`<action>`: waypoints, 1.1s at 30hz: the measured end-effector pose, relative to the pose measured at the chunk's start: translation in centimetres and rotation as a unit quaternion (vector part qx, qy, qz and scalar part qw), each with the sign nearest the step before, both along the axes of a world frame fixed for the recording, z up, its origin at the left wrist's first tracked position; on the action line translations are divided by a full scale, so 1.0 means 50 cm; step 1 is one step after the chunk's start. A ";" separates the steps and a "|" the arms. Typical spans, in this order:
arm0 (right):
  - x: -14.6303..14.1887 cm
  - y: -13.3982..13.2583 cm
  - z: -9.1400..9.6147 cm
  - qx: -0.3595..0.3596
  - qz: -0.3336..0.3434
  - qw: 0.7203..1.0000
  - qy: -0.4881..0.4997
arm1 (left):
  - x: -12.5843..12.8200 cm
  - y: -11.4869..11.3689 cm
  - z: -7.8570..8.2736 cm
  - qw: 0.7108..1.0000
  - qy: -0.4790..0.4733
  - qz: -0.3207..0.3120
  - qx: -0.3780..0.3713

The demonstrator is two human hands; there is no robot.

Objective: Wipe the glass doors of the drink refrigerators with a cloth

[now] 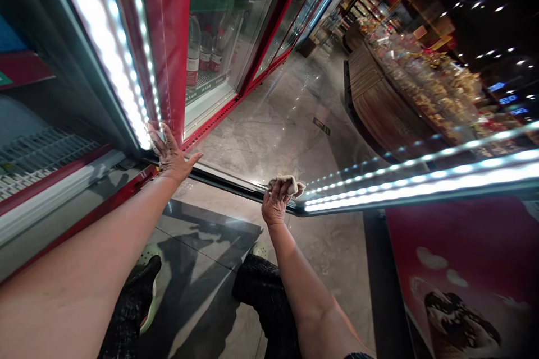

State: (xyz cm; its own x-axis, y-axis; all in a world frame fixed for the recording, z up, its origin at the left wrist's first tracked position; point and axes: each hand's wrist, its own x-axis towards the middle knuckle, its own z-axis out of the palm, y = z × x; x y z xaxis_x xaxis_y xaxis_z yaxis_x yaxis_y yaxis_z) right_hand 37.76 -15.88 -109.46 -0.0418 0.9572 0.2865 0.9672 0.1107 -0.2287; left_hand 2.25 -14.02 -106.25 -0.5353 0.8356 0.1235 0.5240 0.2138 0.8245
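Observation:
A glass door (227, 184) with a dark frame and bright light strips stands swung out in front of me. My left hand (170, 158) rests near its lower left corner, fingers spread against the lit edge and thumb out to the side. At the lower right corner, my right hand (275, 206) grips a crumpled beige cloth (298, 187). It presses the cloth to the glass just above the bottom frame. Part of the cloth is hidden behind the fingers.
To the left is an open fridge with a wire shelf (46, 148). Bottles (193, 50) stand behind glass in a neighbouring red-framed fridge (242, 87). A wood-sided counter (379, 90) heaped with packaged goods is beyond the door. A red printed panel (455, 269) stands at lower right.

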 end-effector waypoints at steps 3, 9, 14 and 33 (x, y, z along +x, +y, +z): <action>-0.019 0.011 0.020 -0.056 0.086 0.992 -0.079 | 0.005 -0.002 -0.001 1.000 -0.006 -0.002 -0.001; -0.007 0.048 0.084 -0.170 0.329 0.915 -0.158 | 0.007 -0.002 -0.012 1.000 0.022 -0.006 -0.009; -0.090 0.092 0.140 -0.095 0.340 0.929 -0.113 | 0.009 -0.002 -0.023 1.000 0.020 -0.004 -0.007; -0.479 0.111 0.137 -0.188 0.427 0.884 -0.031 | -0.004 -0.052 -0.066 0.968 -0.075 0.027 -0.237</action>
State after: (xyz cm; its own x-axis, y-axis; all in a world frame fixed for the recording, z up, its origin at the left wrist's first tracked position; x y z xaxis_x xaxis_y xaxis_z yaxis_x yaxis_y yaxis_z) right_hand 13.83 -10.34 -102.59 -0.7996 0.5960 -0.0742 0.5799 0.7340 -0.3535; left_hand 2.04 -16.63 -109.52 -0.5617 0.7503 -0.3488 0.3842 0.6098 0.6932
